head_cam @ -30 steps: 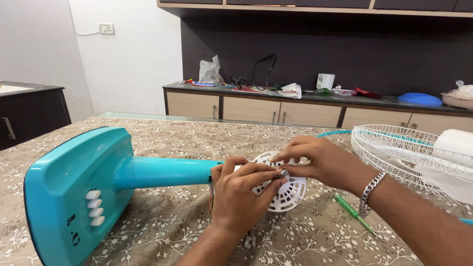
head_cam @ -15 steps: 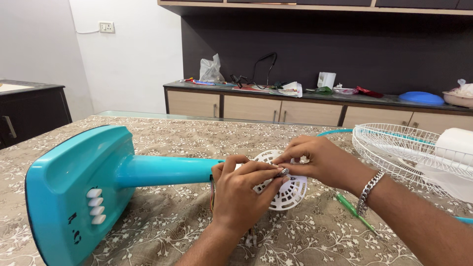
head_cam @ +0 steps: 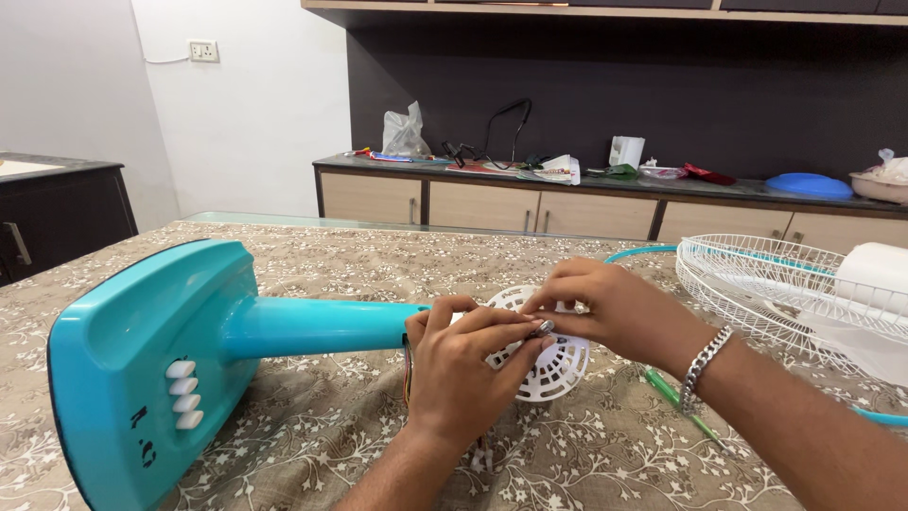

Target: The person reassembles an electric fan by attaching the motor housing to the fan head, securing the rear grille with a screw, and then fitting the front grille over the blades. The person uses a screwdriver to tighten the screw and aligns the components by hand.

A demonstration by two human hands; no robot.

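At the far left a turquoise fan base lies tipped on its side on the tabletop, which is covered with a brown flowered cloth; a row of white buttons shows on its face. From the base a turquoise pole runs rightward, flat along the cloth, and ends under the person's hands. The left hand is curled over the end of the pole, fingers bent and closed around the part hidden beneath the palm, with its fingertips touching a small metal piece. Just behind that hand stands a round white vented cover, tilted nearly upright and resting on the cloth; thin coloured wires show at the left edge of the hand. The right hand comes in from the right, fingers drawn together in a pinch on the same small metal piece, thumb and forefinger meeting the left fingertips over the cover. A silver chain bracelet sits on the right wrist. Below that wrist a green-handled screwdriver lies on the cloth, untouched. Farther right a white wire fan guard rests on the tabletop, with a white motor housing at the edge of view.
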